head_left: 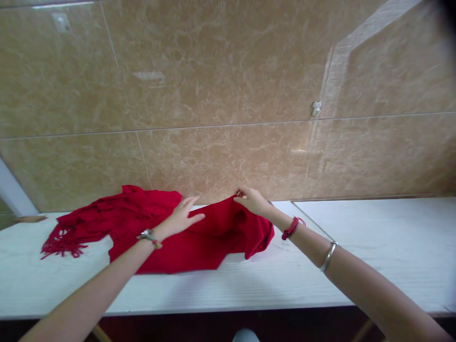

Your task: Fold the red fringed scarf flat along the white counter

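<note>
A red scarf (199, 242) with a fringed end at the left (59, 242) lies bunched on a white table (249, 285). My left hand (183, 216) rests flat on the scarf's middle, fingers stretched out and apart. My right hand (251, 199) pinches the scarf's far right edge near the wall, lifting the cloth slightly. A beaded bracelet sits on my left wrist; a red cord and a silver bangle are on my right forearm.
A tan marble-tiled wall (228, 95) rises right behind the table. A second white tabletop (384, 228) adjoins on the right with a seam between. The table's near edge runs along the bottom, with dark floor below.
</note>
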